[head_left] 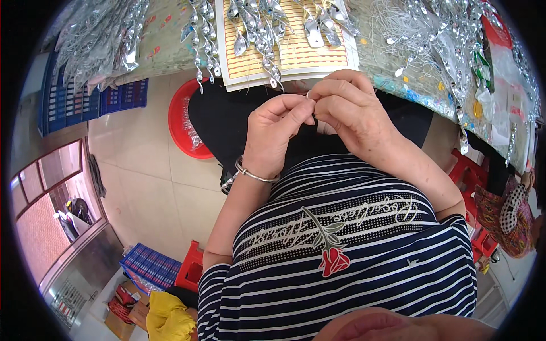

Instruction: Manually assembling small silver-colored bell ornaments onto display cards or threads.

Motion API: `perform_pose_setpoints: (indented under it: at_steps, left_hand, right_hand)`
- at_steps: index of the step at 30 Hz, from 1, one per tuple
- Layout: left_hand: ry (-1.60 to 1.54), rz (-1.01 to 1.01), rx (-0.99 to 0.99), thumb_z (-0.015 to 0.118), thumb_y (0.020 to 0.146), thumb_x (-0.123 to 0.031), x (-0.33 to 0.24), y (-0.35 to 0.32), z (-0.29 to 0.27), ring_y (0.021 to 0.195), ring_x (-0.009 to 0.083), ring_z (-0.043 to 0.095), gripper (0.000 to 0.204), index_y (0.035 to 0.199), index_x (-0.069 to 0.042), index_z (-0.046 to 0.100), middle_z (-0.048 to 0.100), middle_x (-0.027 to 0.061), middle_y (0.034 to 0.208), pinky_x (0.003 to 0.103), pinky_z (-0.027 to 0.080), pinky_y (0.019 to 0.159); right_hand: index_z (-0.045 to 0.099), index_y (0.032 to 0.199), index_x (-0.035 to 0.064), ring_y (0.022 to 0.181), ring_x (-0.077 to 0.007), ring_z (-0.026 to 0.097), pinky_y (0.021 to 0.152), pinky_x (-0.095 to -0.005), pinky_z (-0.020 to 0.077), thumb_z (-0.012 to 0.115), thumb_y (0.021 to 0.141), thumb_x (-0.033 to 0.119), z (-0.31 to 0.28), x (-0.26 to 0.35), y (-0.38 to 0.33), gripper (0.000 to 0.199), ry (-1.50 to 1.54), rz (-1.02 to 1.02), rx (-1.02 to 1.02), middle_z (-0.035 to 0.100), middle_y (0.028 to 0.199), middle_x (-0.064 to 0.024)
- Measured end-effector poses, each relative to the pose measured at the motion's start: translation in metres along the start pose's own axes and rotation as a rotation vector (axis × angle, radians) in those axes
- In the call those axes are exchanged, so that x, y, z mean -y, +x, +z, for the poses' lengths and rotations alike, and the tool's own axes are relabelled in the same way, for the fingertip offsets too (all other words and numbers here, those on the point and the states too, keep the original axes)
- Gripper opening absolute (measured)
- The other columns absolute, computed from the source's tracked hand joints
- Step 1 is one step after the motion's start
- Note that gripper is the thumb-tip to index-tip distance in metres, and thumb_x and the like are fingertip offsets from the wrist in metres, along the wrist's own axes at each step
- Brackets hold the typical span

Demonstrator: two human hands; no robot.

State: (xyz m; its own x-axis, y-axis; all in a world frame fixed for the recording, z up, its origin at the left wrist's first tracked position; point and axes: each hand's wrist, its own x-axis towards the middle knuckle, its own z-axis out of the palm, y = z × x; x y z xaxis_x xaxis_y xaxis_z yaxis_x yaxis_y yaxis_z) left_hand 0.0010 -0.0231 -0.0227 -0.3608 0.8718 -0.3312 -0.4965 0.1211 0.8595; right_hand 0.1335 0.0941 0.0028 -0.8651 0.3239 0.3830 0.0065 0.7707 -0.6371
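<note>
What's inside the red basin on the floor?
The red basin holds a small pile of shiny silvery pieces near its middle. Its right part is hidden behind the person's dark trouser leg, so anything there cannot be seen.

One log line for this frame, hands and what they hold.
left hand: pinching small silver piece | right hand: pinching same piece | table: silver pieces

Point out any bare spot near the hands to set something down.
Bare floor tiles left of the red basin, down to the blue crate. The table is crowded with silver pieces. Left hand and right hand pinch together over the lap.
</note>
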Motion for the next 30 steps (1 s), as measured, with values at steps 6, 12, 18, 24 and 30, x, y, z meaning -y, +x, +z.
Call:
perform_pose_setpoints:
  at_steps: [6, 12, 18, 24, 30]
  left_hand:
    - [0.049, 0.080, 0.019, 0.061, 0.089, -0.011, -0.001, 0.000, 0.004, 0.059, 0.0010, 0.041, 0.011, 0.093, -0.001, 0.064, 0.060, 0.0001, 0.075, 0.015, 0.029, 0.051]
    - [0.102, 0.129, -0.016, 0.060, 0.089, -0.009, 0.000, -0.001, 0.005, 0.061, 0.0019, 0.043, 0.009, 0.092, -0.002, 0.063, 0.059, -0.0003, 0.075, 0.015, 0.032, 0.055]
    - [0.196, 0.189, 0.024, 0.062, 0.088, -0.010, 0.002, -0.002, 0.001, 0.068, 0.0031, 0.052, 0.008, 0.089, -0.003, 0.063, 0.060, -0.0012, 0.076, 0.017, 0.042, 0.060]
    - [0.162, 0.130, 0.061, 0.062, 0.088, -0.010, 0.002, -0.002, 0.001, 0.066, 0.0037, 0.052, 0.008, 0.087, -0.002, 0.063, 0.059, -0.0008, 0.074, 0.018, 0.042, 0.061]
    - [0.046, 0.016, 0.045, 0.063, 0.087, -0.009, -0.001, -0.002, -0.001, 0.066, 0.0039, 0.052, 0.007, 0.087, -0.002, 0.064, 0.061, 0.0001, 0.074, 0.017, 0.041, 0.060]
  right_hand:
    - [0.058, 0.085, 0.0064, 0.099, -0.0263, 0.051, 0.088, -0.0361, 0.0398, 0.064, 0.076, 0.002, -0.003, 0.001, 0.000, 0.012, 0.027, 0.007, 0.009, 0.056, 0.102, -0.0069]
    - [0.056, 0.087, 0.0032, 0.094, -0.0242, 0.051, 0.082, -0.0303, 0.0418, 0.060, 0.084, 0.004, -0.001, -0.003, -0.004, 0.005, 0.095, 0.149, -0.060, 0.053, 0.098, -0.0110]
    - [0.055, 0.089, 0.0011, 0.087, -0.0175, 0.052, 0.080, -0.0265, 0.0415, 0.054, 0.091, 0.008, 0.001, -0.009, -0.006, 0.007, 0.367, 0.403, 0.052, 0.053, 0.093, -0.0073]
    - [0.055, 0.088, 0.0010, 0.086, -0.0136, 0.051, 0.079, -0.0251, 0.0417, 0.054, 0.091, 0.008, 0.005, -0.010, 0.000, 0.007, 0.437, 0.358, 0.026, 0.053, 0.092, -0.0047]
    - [0.060, 0.091, 0.0015, 0.087, -0.0117, 0.052, 0.080, -0.0250, 0.0421, 0.056, 0.090, 0.009, 0.007, -0.011, 0.004, 0.008, 0.542, 0.374, 0.012, 0.053, 0.092, -0.0036]
